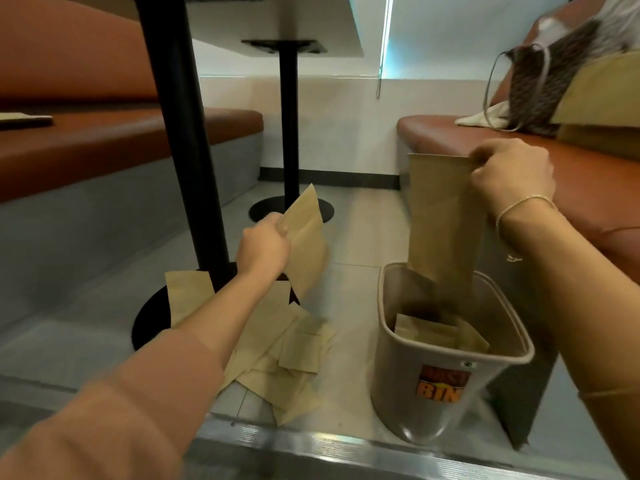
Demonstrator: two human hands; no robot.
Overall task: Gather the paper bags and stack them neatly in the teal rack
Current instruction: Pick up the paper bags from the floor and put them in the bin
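My left hand (264, 247) grips the edge of a flat brown paper bag (306, 244) and holds it up above the floor. Under it, a loose pile of paper bags (281, 355) lies scattered on the tiles. My right hand (512, 174) pinches the top corner of a longer paper bag (443, 220), which hangs down into a grey-beige bin (408, 372) with an orange sticker. More bags (436, 332) stand inside that bin. No teal rack is in view.
A black table post (183, 133) on a round base stands just left of the pile, with a second post (289, 126) behind. Orange bench seats run along both sides. A patterned handbag (547, 74) lies on the right bench. A metal floor strip (311, 441) crosses the foreground.
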